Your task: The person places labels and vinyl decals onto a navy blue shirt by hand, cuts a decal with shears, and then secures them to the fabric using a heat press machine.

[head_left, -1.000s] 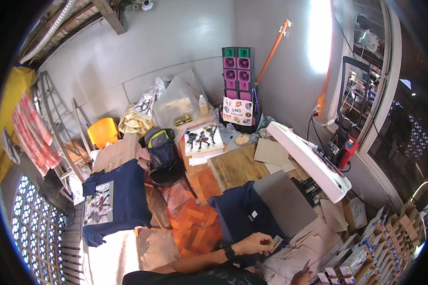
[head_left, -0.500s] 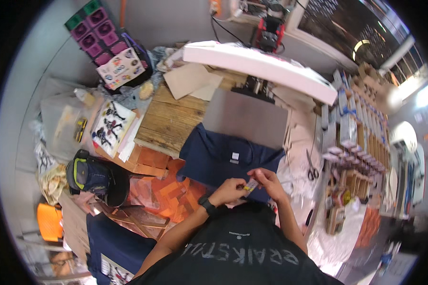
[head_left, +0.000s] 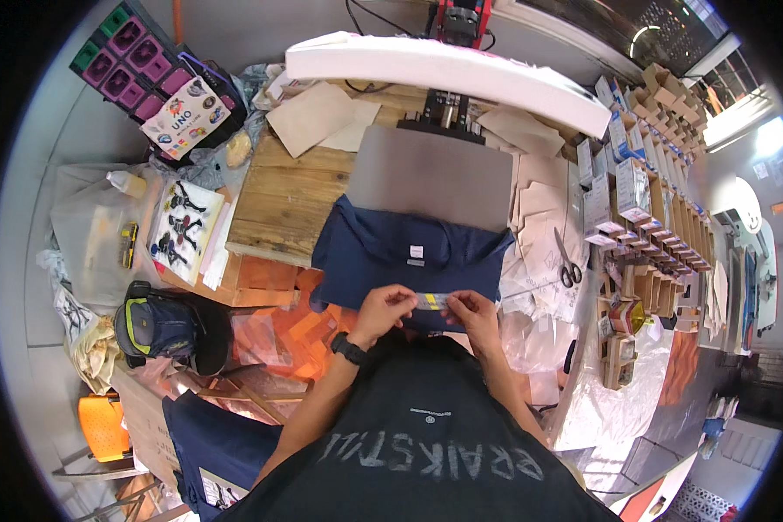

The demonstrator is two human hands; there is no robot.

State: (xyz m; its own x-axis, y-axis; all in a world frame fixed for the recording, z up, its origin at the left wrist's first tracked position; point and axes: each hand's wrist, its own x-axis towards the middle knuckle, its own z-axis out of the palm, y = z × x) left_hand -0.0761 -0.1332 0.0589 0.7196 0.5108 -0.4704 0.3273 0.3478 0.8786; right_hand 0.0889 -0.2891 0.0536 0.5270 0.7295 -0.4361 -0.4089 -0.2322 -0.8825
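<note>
Narrow strip, pale with a yellow band, is being held roughly level over the lower part of the navy shirt; whether the cloth is being touched cannot be told. The left end is being pinched between thumb and fingers of the left hand, the right end likewise by the right hand. A dark watch is being worn on the left wrist. At the shirt's neck a white label is being shown.

Just beyond the shirt, a flat grey plate is being left bare; farther beyond, the width is being spanned by a white curved press head. Left of the shirt, worn wooden tabletop is being exposed, with brown paper being spread on its far side. Right of the shirt, creased paper sheets are being overlain by scissors; farther right, open cardboard boxes are being ranked in rows.

Well left of the shirt, a sheet of dark figures is being displayed, near a backpack. Far left beyond the shirt, a purple-and-green box tower is being seen. Between shirt and backpack, orange patterned flooring is being glimpsed.
</note>
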